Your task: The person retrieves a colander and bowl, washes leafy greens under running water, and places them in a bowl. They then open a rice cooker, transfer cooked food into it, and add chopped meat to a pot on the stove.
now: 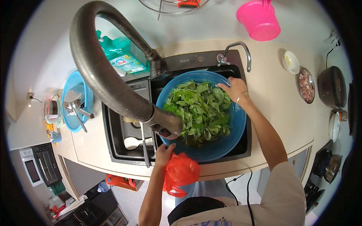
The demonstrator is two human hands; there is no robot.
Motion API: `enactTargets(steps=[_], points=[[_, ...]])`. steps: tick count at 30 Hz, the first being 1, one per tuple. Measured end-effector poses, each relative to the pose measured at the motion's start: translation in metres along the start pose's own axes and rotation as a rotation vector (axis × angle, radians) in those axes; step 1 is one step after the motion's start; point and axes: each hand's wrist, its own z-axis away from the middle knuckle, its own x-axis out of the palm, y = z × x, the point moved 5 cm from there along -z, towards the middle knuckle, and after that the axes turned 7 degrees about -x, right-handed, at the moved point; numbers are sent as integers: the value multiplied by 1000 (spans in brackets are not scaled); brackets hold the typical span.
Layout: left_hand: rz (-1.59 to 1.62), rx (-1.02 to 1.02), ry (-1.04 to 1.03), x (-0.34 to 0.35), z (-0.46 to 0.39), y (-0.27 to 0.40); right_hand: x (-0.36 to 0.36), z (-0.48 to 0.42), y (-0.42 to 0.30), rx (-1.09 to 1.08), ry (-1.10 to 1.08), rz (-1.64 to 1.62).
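Note:
A large blue plastic basin point(237, 124), filled with leafy greens point(200, 107) in water, sits over the right bowl of a black double sink. My right hand point(234, 89) grips the basin's upper right rim, thumb over the edge. At the lower left rim is my left hand point(165, 154), with its thumb by the rim; its fingers are partly hidden. A red plastic bag point(182, 172) hangs beside that hand, at the counter's front edge; whether the hand grips it is unclear. The grey pull-down faucet point(169, 125) arches over the basin's left side.
In the left sink bowl lie a white spoon point(133, 143) and a grey-handled utensil point(145, 152). A green detergent bottle point(127, 59) stands behind. Right are a small tap point(248, 56), a white bowl point(290, 62) and a metal dish of raw meat point(306, 86). A blue basket point(68, 118) stands left.

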Motion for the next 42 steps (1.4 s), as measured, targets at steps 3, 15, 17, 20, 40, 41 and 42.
enactTargets(steps=[3,15,17,20,40,41,42], points=[[77,14,-47,-6,42,40,-40,15,-16,-30,32,2],[156,-185,-227,12,144,92,-127,118,20,143,110,-74],[149,-168,-263,28,149,94,-142,136,36,167,167,-63],[121,-94,-365,58,147,114,-165,161,67,234,237,-18],[79,194,-552,193,56,241,-209,190,175,-42,747,388],[74,179,-562,191,54,244,-211,191,165,-88,765,385],[54,161,-554,189,46,238,-210,189,154,-142,735,421]])
